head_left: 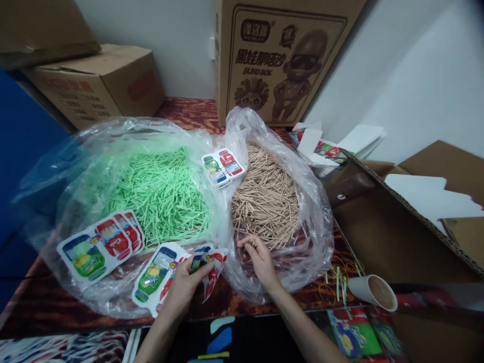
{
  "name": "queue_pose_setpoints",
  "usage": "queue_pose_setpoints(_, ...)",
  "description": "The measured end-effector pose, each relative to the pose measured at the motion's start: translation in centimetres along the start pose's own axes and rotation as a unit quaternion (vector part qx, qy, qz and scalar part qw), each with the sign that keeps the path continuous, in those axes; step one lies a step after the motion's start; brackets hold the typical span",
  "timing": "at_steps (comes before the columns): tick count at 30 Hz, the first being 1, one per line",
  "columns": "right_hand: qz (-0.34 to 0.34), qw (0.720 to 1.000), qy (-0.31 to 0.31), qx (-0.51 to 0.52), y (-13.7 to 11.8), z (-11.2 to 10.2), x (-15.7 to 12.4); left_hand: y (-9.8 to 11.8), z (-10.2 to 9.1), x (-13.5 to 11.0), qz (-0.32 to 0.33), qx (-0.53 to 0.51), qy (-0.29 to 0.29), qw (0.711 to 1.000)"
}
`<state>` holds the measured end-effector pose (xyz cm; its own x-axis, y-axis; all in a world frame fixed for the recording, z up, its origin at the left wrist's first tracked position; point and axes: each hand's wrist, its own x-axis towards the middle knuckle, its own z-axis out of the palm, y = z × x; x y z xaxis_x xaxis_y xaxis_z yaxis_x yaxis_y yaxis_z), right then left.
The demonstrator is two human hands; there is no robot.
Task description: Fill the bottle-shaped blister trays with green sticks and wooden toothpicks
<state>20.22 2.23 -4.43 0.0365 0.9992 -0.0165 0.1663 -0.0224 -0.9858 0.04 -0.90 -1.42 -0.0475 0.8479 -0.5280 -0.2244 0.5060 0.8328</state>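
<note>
My left hand [182, 287] is closed around a small jar-shaped printed pouch [215, 269] with green and red panels, held bent near the table's front. A bunch of short brown sticks is pinched in the fingers of my right hand [262, 261], at the near edge of a heap of brown sticks [266, 196] in a clear plastic bag [315, 237]. On the left, green sticks [162, 194] fill another clear bag [94, 133]. Beside my left hand lies a jar-shaped pouch [153, 277]; several overlapping pouches [102, 244] rest farther left, and a small stack of pouches [223, 166] sits between the heaps.
A large printed carton [280, 60] stands at the back, another cardboard box [102, 83] at back left. On the right are an open carton [378, 227] with white card, a tipped paper cup [372, 291], rubber bands [328, 291] and a few loose green sticks [341, 285].
</note>
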Motion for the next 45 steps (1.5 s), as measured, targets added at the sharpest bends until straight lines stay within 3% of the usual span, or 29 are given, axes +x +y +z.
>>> queue_pose_setpoints(8,-0.009,0.999,-0.028,-0.036,0.32,0.41,-0.63,-0.09,-0.13,0.00,0.013,-0.002,0.001,1.000)
queue_pose_setpoints(45,-0.031,0.998,-0.032,-0.041,0.67,0.54,-0.84,-0.54,-0.36,0.35,0.028,0.006,-0.005,1.000)
